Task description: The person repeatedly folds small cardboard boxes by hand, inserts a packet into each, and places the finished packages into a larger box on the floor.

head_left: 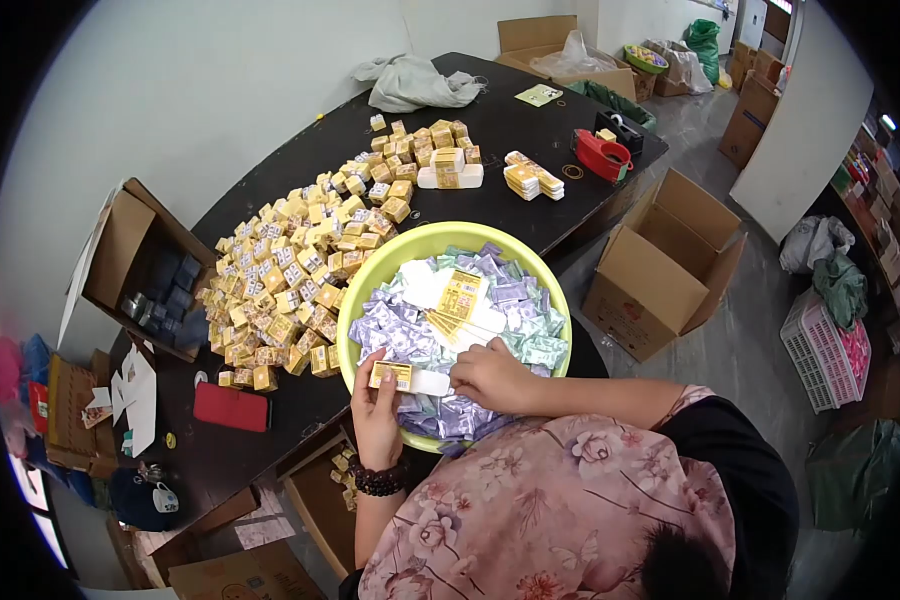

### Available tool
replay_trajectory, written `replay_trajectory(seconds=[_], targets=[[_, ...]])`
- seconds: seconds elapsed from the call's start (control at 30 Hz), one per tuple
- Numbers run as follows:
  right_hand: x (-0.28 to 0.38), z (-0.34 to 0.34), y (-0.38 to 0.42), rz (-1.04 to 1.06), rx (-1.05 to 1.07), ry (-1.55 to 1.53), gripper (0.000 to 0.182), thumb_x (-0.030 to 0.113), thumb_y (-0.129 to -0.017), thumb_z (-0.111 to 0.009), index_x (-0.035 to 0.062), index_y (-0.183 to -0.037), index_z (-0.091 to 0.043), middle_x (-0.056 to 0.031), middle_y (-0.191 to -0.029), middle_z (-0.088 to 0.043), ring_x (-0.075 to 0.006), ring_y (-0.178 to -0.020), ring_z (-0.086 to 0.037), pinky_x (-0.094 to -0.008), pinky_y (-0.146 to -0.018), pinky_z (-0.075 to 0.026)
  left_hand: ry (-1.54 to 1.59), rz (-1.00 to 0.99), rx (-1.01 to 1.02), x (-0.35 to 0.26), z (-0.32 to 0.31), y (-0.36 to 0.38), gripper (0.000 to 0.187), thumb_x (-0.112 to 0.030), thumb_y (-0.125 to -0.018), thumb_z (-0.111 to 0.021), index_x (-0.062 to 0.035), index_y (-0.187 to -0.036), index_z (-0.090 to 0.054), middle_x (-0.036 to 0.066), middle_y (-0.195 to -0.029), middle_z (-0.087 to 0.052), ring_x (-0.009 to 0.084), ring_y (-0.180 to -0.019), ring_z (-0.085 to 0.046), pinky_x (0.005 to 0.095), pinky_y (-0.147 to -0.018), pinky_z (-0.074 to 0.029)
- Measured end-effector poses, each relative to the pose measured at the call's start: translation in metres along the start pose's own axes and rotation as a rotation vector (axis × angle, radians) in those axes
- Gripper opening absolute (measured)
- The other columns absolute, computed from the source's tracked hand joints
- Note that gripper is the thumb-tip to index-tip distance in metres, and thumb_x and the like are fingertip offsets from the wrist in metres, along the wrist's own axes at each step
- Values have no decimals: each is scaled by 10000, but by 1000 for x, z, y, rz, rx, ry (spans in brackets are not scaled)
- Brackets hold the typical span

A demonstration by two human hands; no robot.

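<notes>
My left hand (377, 412) is closed round a small yellow printed carton (391, 376), thumb along its face. A white flap (430, 383) sticks out from the carton's right end. Close beside that flap, my right hand (495, 379) has its fingers curled together; what they hold, if anything, is hidden. Both hands are over a yellow-green basin (348, 322) full of small purple and green sachets (385, 325). On top of the sachets lie flat yellow-and-white cartons (460, 295), partly fanned out.
A big heap of small yellow boxes (295, 250) covers the black table (270, 185) left of the basin. A red tape dispenser (602, 155) and stacked flat cartons (533, 177) are further back. An open cardboard box (660, 270) stands right; a red case (232, 407) lies left.
</notes>
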State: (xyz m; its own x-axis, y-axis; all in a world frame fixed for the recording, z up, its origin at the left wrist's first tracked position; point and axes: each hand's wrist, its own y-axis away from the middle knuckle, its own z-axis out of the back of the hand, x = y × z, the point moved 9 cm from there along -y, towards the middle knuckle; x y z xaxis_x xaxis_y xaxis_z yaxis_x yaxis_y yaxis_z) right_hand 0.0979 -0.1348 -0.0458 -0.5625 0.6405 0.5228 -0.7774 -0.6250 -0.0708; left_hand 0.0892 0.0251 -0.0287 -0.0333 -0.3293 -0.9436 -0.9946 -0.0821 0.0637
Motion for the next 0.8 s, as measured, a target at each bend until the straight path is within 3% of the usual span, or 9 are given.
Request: replay_trajectory(seconds=[0.13,0.2,0.23,0.3,0.43,0.53,0.63,0.7,0.8], targets=[[1,10,4,3,-75,-26,187,253,-795,-711,154,-946,-662,-14,-880,-588,-212,-941,-541,-397,-819,-331,-51,-66,-20,-3,5,-1,327,-95,-968,-562,-28,-1283,-512,-21,-928,-582,42,-778,-536,173,-681,-437],[17,14,12,138,-167,116,137,225,-804,-702,153,-910,-654,-16,-830,-594,-217,-918,-550,-396,-820,-331,5,-104,-132,-10,5,1,337,-101,-972,-559,-21,-1292,-488,-6,-978,-567,45,-810,-527,180,-701,-438],[14,14,10,138,-169,115,137,225,-804,-702,153,-910,-654,-16,-830,-594,-217,-918,-550,-396,-820,-331,3,-104,-131,-9,7,0,337,-101,-972,-559,-21,-1292,-488,-6,-978,-567,45,-810,-527,180,-701,-438],[-2,-7,5,54,78,82,250,212,-799,-708,145,-1027,-631,-55,-909,-606,-245,-952,-558,-402,-848,-338,32,-141,-106,-7,9,-2,348,-101,-975,-556,-22,-1302,-470,20,-1051,-558,49,-843,-527,186,-725,-440],[2,7,10,29,-42,2,282,188,-791,-710,121,-1051,-622,-67,-939,-618,-258,-990,-563,-409,-865,-343,27,-145,-88,-5,8,-2,347,-102,-975,-555,-23,-1303,-469,32,-1071,-555,55,-844,-530,193,-741,-443],[3,8,11,-37,-36,39,212,148,-776,-708,94,-974,-656,-91,-911,-635,-276,-1002,-576,-422,-881,-341,-2,-154,-104,-4,7,0,348,-105,-975,-556,-21,-1301,-466,31,-1066,-558,58,-855,-532,199,-741,-445],[-7,10,7,-109,39,-95,135,110,-776,-694,68,-904,-677,-140,-859,-657,-291,-911,-620,-439,-849,-380,-11,-155,-91,0,8,-2,344,-107,-977,-552,-17,-1297,-464,36,-1075,-559,68,-877,-536,202,-750,-448],[-12,17,6,-108,47,-193,127,113,-781,-690,33,-878,-678,-187,-832,-661,-319,-801,-645,-441,-760,-444,6,-196,-132,-2,9,0,329,-98,-975,-553,-18,-1283,-471,44,-1086,-559,75,-895,-536,203,-761,-446],[-25,43,6,-128,-68,-300,155,131,-788,-709,11,-877,-666,-148,-823,-637,-303,-793,-638,-381,-685,-494,-11,-212,-154,-5,9,0,317,-86,-968,-562,-8,-1263,-477,51,-1090,-557,82,-912,-529,206,-787,-440]])
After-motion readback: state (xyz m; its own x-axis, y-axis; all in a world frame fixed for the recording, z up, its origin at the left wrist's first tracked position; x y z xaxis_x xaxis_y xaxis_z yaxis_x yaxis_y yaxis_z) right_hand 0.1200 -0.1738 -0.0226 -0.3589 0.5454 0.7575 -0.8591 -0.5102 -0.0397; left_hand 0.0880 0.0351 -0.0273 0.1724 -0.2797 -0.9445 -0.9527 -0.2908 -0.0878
